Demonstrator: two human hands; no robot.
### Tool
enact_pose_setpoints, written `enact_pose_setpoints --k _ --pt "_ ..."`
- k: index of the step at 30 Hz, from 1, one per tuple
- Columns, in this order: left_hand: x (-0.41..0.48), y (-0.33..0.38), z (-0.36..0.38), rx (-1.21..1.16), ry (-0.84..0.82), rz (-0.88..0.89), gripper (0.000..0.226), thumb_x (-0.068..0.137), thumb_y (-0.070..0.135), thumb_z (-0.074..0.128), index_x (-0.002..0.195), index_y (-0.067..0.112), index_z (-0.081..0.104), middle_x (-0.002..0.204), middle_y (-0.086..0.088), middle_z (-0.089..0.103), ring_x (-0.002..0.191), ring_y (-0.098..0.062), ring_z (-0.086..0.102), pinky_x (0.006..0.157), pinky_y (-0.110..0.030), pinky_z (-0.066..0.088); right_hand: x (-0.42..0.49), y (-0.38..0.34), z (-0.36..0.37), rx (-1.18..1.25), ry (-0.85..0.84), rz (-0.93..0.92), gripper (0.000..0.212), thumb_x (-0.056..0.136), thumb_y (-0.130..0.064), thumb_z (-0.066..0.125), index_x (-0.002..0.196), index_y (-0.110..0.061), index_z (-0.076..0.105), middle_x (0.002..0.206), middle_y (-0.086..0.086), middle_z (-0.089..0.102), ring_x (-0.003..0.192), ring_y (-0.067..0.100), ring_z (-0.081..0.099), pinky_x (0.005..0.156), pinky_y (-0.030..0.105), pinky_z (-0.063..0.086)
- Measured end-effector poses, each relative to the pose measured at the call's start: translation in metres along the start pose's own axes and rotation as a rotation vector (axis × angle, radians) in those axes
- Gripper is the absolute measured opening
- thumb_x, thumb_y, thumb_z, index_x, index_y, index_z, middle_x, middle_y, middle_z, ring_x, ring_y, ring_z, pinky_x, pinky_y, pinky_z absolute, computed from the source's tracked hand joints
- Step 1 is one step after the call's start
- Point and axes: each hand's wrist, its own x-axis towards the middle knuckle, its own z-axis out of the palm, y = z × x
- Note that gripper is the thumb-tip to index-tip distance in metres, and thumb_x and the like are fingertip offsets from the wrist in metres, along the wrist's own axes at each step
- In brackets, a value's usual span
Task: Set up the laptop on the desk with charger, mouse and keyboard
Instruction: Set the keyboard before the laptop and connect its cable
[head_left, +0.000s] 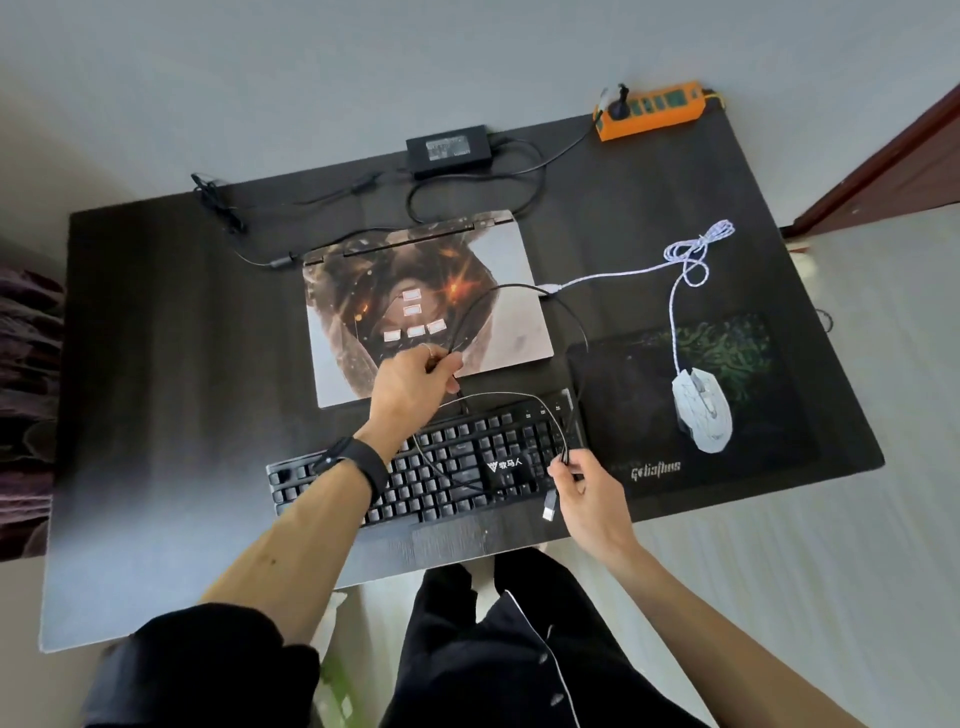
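Observation:
A closed laptop (363, 291) with a picture on its lid lies mid-desk. The black keyboard (447, 467) sits in front of it. My left hand (410, 382) grips loops of the keyboard's black cable (498, 291) over the laptop's near edge. My right hand (589, 493) pinches the same cable near its USB plug (549, 506), which hangs over the keyboard's right end. The white mouse (702, 415) rests on a dark mouse pad (737, 343); its white cable (613, 274) runs to the laptop's right side. The charger brick (449, 143) lies behind the laptop.
An orange power strip (652, 109) sits at the desk's back right corner, with a black plug in it. The dark desk (171, 332) meets a grey wall behind. A door frame (883, 156) stands at the right. My legs are below the desk's near edge.

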Motion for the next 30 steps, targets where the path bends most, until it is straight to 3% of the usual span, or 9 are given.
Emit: enact_pose_setpoints --k 5,8,10,14,17,19,23,27,30 --pt "-0.012 0.038 -0.025 -0.026 -0.074 0.096 0.02 0.096 0.039 0.059 0.087 0.025 0.07 0.068 0.012 0.074 0.042 0.005 0.048 0.048 -0.009 0.036 0.011 0.013 0.009 -0.155 -0.009 -0.002 0.013 0.103 -0.029 0.049 0.099 -0.017 0.055 0.123 0.0 0.055 0.083 0.019 0.067 0.076 0.029 0.05" --pt "-0.021 0.052 -0.036 -0.029 -0.075 0.141 0.02 0.093 0.042 0.063 0.082 0.027 0.07 0.06 0.016 0.07 0.051 0.005 0.056 0.056 -0.01 0.042 0.012 0.015 0.014 -0.278 -0.109 0.047 0.023 0.103 -0.031 0.047 0.106 -0.009 0.055 0.136 -0.003 0.037 0.083 0.027 0.07 0.084 0.039 0.055" --pt "-0.023 0.06 -0.045 0.053 -0.075 0.174 0.017 0.091 0.044 0.065 0.078 0.032 0.068 0.054 0.017 0.065 0.056 0.004 0.058 0.059 -0.01 0.042 0.011 0.011 0.014 -0.28 -0.128 0.066 0.023 0.103 -0.033 0.047 0.097 -0.011 0.053 0.131 -0.001 0.04 0.078 0.027 0.071 0.08 0.038 0.054" --pt "-0.019 0.062 -0.059 0.305 -0.008 0.17 0.024 0.089 0.053 0.062 0.096 0.033 0.074 0.082 0.014 0.07 0.079 -0.012 0.065 0.078 -0.029 0.053 0.007 -0.004 0.009 -0.084 -0.066 0.022 0.023 0.102 -0.035 0.045 0.089 -0.018 0.05 0.11 0.002 0.06 0.072 0.016 0.069 0.068 0.037 0.055" --pt "-0.009 0.051 -0.064 0.115 0.015 0.065 0.03 0.09 0.055 0.06 0.098 0.028 0.072 0.08 0.008 0.074 0.067 -0.013 0.069 0.075 -0.035 0.058 -0.004 -0.045 -0.01 0.283 0.024 -0.053 0.019 0.105 -0.033 0.045 0.102 -0.017 0.054 0.104 -0.003 0.071 0.067 0.012 0.071 0.06 0.026 0.054" --pt "-0.006 0.042 -0.065 -0.123 0.02 -0.006 0.022 0.09 0.048 0.064 0.094 0.027 0.07 0.081 0.002 0.076 0.06 -0.011 0.066 0.069 -0.036 0.055 -0.008 -0.085 -0.03 0.468 0.073 -0.155 0.015 0.105 -0.028 0.048 0.099 -0.017 0.055 0.093 0.0 0.075 0.058 0.015 0.068 0.058 0.032 0.055" --pt "-0.009 0.023 -0.061 -0.407 0.087 -0.123 0.027 0.093 0.041 0.064 0.108 0.018 0.063 0.096 -0.004 0.076 0.073 -0.02 0.07 0.059 -0.027 0.05 0.003 -0.158 -0.069 0.554 0.183 -0.354 0.014 0.105 -0.026 0.049 0.099 -0.017 0.058 0.085 -0.006 0.075 0.054 0.016 0.068 0.06 0.032 0.059" --pt "-0.02 -0.023 -0.05 -0.416 0.214 -0.281 0.051 0.092 0.059 0.048 0.125 0.021 0.052 0.102 0.001 0.071 0.095 -0.023 0.069 0.089 -0.043 0.054 0.02 -0.176 -0.077 0.486 0.224 -0.389 0.017 0.105 -0.029 0.047 0.104 -0.016 0.057 0.087 -0.008 0.075 0.055 0.013 0.068 0.058 0.02 0.053" --pt "-0.039 -0.081 -0.034 -0.277 0.223 -0.473 0.059 0.092 0.053 0.049 0.135 0.013 0.051 0.124 -0.01 0.065 0.113 -0.029 0.06 0.098 -0.04 0.045 0.043 -0.132 -0.049 0.351 0.123 -0.199 0.022 0.104 -0.03 0.046 0.107 -0.012 0.059 0.093 -0.004 0.072 0.073 0.016 0.071 0.063 0.027 0.057"
